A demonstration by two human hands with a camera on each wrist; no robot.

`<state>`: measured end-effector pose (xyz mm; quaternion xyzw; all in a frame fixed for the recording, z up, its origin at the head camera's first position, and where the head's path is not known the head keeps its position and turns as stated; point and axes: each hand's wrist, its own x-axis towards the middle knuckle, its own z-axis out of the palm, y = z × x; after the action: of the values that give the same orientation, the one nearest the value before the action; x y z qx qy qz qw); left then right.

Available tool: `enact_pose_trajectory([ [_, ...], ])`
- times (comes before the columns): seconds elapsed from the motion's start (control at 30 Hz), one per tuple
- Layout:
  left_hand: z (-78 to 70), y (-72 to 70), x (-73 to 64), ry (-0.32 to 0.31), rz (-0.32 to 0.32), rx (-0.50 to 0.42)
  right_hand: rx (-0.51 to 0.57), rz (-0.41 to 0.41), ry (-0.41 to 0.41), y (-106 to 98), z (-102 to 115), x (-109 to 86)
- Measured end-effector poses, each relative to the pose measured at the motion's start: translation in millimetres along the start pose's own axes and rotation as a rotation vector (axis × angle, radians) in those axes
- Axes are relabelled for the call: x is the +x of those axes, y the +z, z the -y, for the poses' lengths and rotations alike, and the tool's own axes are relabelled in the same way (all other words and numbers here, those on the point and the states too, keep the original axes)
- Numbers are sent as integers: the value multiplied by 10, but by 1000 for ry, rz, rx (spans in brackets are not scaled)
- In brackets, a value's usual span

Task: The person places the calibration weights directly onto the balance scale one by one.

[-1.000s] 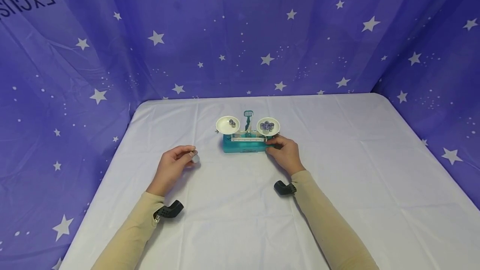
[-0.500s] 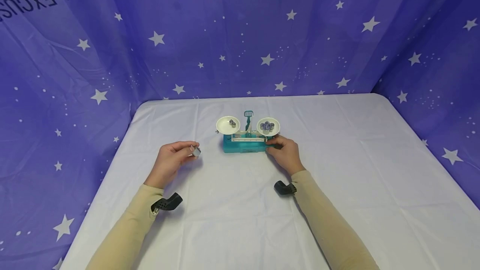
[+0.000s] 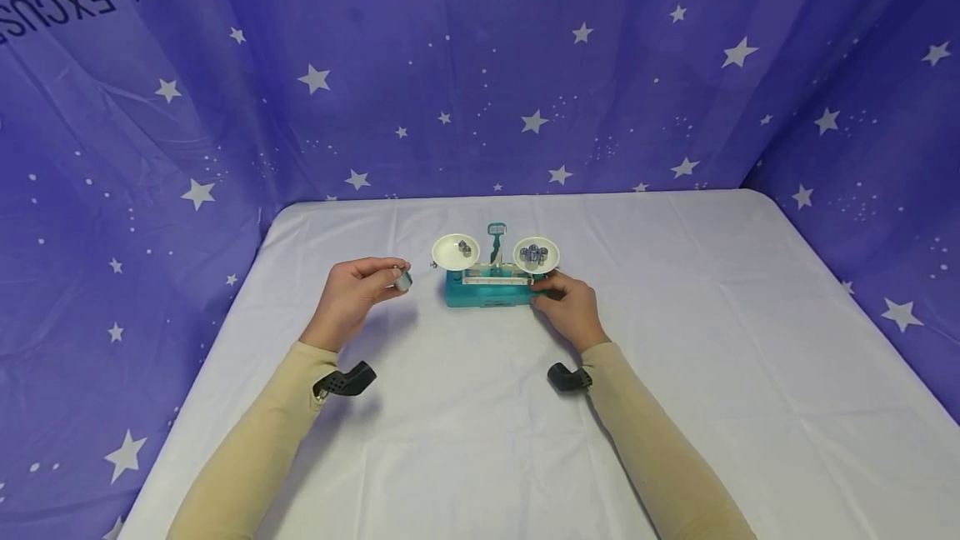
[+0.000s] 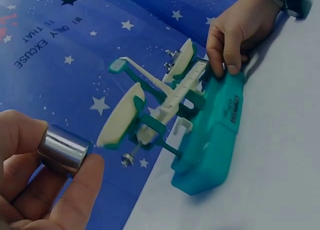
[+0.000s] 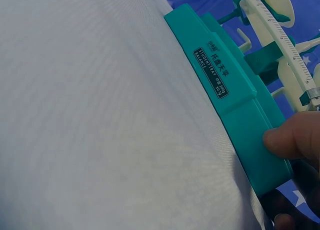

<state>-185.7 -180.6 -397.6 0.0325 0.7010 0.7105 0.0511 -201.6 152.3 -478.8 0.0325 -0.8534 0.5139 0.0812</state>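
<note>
A shiny metal cylinder weight [image 3: 403, 280] is pinched between the thumb and fingers of my left hand [image 3: 348, 294], held above the table just left of the balance. In the left wrist view the weight [image 4: 65, 149] shows a smooth, bright side. The teal tray balance [image 3: 483, 295] has two cream pans and a white ruler beam [image 5: 280, 35]. My right hand [image 3: 573, 311] grips the right end of its base, thumb [image 5: 285, 140] on the front face. Small weights [image 3: 465, 249] sit in the left pan [image 3: 447, 253]; several more [image 3: 533, 254] stand in the right pan [image 3: 552, 260].
A white cloth [image 3: 465, 407] covers the table. Behind and at the sides hangs a blue curtain [image 3: 450, 65] with white stars. A black camera mount [image 3: 352, 379] sticks out from the left sleeve, and another mount [image 3: 567, 377] from the right.
My left hand has risen and moved forward and slightly right with the metal weight, closer to the left pan. The right hand and the balance have stayed in place.
</note>
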Motion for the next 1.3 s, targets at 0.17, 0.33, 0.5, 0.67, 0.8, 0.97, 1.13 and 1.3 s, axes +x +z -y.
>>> enact_pose_trajectory([
  [0.17, -126, 64, 86, 23, 26, 37, 7, 2, 10, -2, 14, -5],
  [0.33, -262, 142, 199, 53, 31, 53, 10, 3, 22, -12, 28, -8],
  [0.5, -344, 265, 339, 73, 29, 90, 15, 3, 25, -26, 29, -10],
  [0.67, -350, 389, 454, 68, 23, 176, 17, -1, 12, -18, 9, 1],
  [0.8, -335, 467, 493, 78, -1, 298, 9, 1, 10, -4, -14, 10],
  [0.97, -324, 557, 518, 180, -34, 513, 2, -6, 9, 3, -21, 8],
  [1.13, -311, 613, 508, 283, -31, 624, -2, -3, 19, 5, -10, 4],
  [1.3, -314, 651, 492, 350, -17, 672, -12, -4, 28, 5, -6, 2],
])
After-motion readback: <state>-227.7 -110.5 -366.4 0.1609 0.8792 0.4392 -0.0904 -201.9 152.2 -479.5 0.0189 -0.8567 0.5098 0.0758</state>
